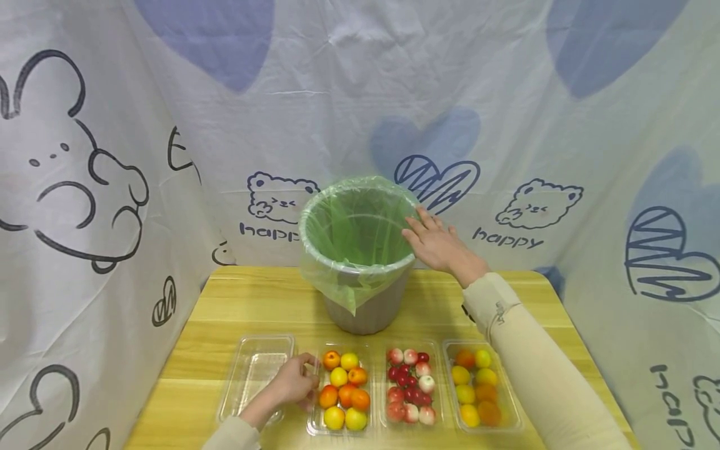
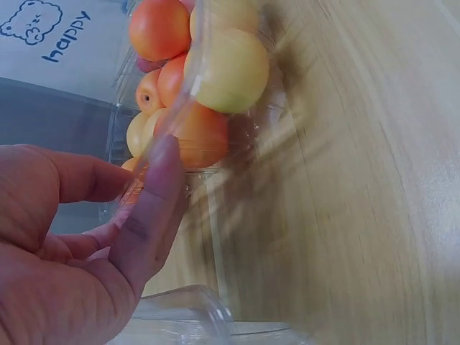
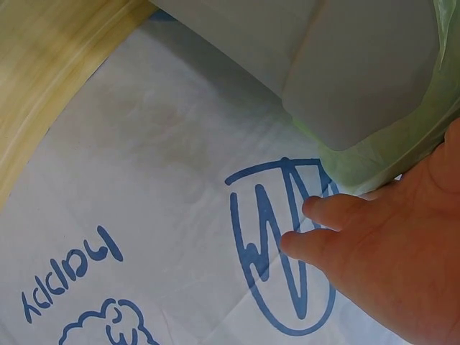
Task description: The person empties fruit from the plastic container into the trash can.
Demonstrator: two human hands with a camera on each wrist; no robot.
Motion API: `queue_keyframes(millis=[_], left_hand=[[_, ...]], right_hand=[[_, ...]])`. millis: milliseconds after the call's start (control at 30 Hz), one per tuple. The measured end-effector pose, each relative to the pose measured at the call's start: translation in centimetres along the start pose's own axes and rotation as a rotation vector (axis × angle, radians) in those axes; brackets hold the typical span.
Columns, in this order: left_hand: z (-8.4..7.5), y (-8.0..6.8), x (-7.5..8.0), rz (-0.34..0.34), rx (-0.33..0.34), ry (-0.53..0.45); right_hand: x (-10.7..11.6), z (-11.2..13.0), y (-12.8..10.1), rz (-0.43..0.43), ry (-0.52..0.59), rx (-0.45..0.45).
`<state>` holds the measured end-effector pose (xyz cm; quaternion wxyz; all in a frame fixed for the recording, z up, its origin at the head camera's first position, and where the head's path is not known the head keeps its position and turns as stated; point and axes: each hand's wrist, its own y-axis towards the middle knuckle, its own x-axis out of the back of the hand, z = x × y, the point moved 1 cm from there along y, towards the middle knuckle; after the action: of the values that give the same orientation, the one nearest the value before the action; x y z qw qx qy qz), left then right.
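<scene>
My left hand (image 1: 294, 380) pinches the left wall of a clear plastic container (image 1: 315, 426) holding round orange and yellow fruit. In the left wrist view, the thumb (image 2: 154, 208) and fingers lie on opposite sides of that thin wall. Farther back stands a grey trash bin (image 1: 365, 317), lined with a green translucent bag (image 1: 332, 289) folded over its rim. At the bin's right rim, my right hand (image 1: 441, 247) rests with its fingers spread and fairly straight. The right wrist view shows fingers (image 3: 316, 251) beside the overhanging bag, partly hidden at the frame's edge.
Left of the gripped container lies a clear container (image 1: 229, 387) whose bare bottom shows. To the right stand one with red and pink fruit (image 1: 413, 387) and another with yellow and orange fruit (image 1: 478, 387). A printed cloth (image 1: 337, 81) surrounds the wooden table (image 1: 259, 306).
</scene>
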<state>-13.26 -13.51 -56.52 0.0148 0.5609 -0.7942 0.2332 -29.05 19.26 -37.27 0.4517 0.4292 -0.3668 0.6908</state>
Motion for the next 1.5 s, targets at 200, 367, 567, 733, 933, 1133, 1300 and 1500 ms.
queue_keyframes(millis=[200, 367, 567, 733, 933, 1133, 1300, 1500], left_hand=[[-0.5, -0.1, 0.2, 0.012, -0.027, -0.015], [-1.4, -0.4, 0.5, 0.024, -0.046, -0.028], [-2.8, -0.7, 0.9, 0.045, -0.062, -0.046], [-4.1, -1.0, 1.4, 0.064, -0.077, -0.053], [-5.7, -1.7, 2.0, 0.083, -0.093, -0.054], [-7.3, -2.5, 2.6, 0.089, -0.108, -0.040], [-8.7, -3.1, 3.2, 0.107, -0.124, -0.039], [-9.9, -3.8, 3.7, 0.122, -0.134, -0.042]], right_hand=[[0.0, 0.0, 0.0, -0.003, 0.003, -0.003], [0.0, 0.1, 0.0, 0.001, 0.007, -0.007], [0.2, 0.3, -0.2, 0.002, 0.014, -0.006], [0.2, 0.3, -0.2, -0.001, 0.019, -0.004], [0.1, 0.4, -0.2, 0.000, 0.019, -0.006], [0.1, 0.4, -0.1, -0.001, 0.015, -0.006], [0.1, 0.3, -0.1, -0.002, 0.023, -0.007], [0.0, 0.2, -0.1, -0.005, 0.023, -0.003]])
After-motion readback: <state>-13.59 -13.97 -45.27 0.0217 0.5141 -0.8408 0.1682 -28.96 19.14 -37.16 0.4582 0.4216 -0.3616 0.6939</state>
